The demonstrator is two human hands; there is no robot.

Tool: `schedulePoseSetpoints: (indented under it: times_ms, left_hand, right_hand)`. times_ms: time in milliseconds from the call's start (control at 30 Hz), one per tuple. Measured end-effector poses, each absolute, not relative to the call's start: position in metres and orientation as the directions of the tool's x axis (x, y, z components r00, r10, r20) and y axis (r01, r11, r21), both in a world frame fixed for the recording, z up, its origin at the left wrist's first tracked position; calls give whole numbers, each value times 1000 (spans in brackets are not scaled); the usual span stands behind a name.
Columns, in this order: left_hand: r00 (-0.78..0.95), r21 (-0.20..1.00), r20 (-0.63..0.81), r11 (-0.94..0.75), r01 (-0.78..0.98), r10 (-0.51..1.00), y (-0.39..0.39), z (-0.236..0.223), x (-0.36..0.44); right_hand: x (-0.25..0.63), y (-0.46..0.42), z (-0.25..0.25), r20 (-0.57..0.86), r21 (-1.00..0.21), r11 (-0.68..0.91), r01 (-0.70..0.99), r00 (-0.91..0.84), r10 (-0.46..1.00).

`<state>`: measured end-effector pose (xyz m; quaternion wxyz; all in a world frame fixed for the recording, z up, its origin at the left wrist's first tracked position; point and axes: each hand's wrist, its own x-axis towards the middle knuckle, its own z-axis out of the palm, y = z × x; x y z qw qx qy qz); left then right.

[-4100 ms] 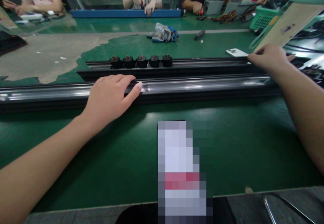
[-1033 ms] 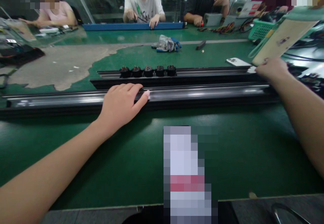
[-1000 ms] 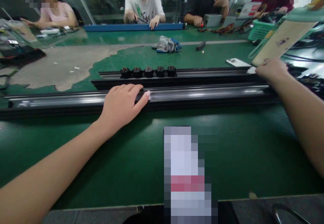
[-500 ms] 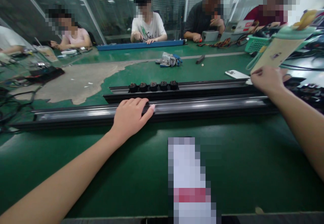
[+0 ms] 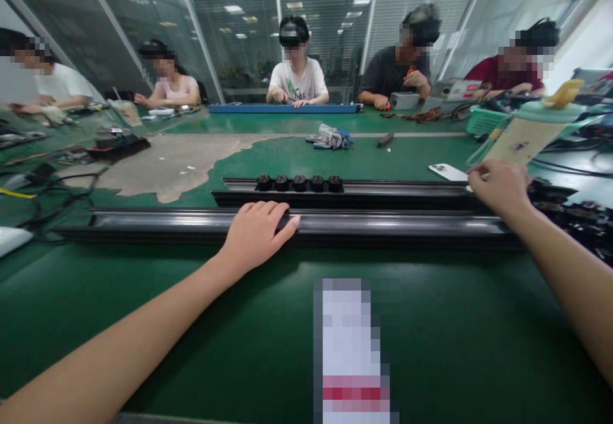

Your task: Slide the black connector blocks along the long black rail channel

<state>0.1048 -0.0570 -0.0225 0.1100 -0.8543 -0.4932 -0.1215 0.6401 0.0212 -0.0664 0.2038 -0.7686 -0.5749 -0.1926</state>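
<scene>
A long black metal channel (image 5: pixel 383 223) lies across the green table before me, its inner face shiny. My left hand (image 5: pixel 256 232) rests over it, fingers curled across the far edge and thumb on the near side. Behind lies a second black channel (image 5: pixel 407 189), with several round black sockets (image 5: pixel 299 184) in a row at its left part. My right hand (image 5: pixel 500 184) is at the right end of that rear channel, in front of a cream bottle (image 5: pixel 527 140). Its thumb and fingertips are pinched together; a small white bit shows by them, too small to name.
A white phone (image 5: pixel 447 172) lies behind the rear channel. Crumpled gloves (image 5: pixel 329 136) and a small dark bar (image 5: pixel 385 140) lie farther back. Black parts and cables (image 5: pixel 584 219) crowd the right, cables (image 5: pixel 52 188) the left. A pixelated object (image 5: pixel 352 341) is in front. Several co-workers sit opposite.
My view has tilted up, so the co-workers show more fully and the table sits lower. My left hand stays on the front channel; my right hand keeps its pinch near the bottle.
</scene>
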Motion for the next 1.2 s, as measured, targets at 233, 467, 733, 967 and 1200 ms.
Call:
schedulePoseSetpoints:
  times_ms: [233,467,733,967,1200]
  left_hand:
    - [480,-49,329,-493,869,813,-58,-23,103]
    - [487,-69,330,-494,867,809,-58,-24,102]
    - [492,-72,328,-498,864,807,-58,-22,102]
    - [490,-81,321,-492,867,811,-56,-25,101]
    - [489,-80,332,-492,867,807,-55,-27,102]
  right_hand:
    - [628,15,-58,577,-223,-234,946,321,751]
    - [596,8,-45,563,-24,27,999,-9,826]
    - [479,15,-29,406,-322,480,816,-339,849]
    - [409,19,-43,420,-209,575,791,-458,783]
    - [408,12,-42,367,-31,576,817,-527,766]
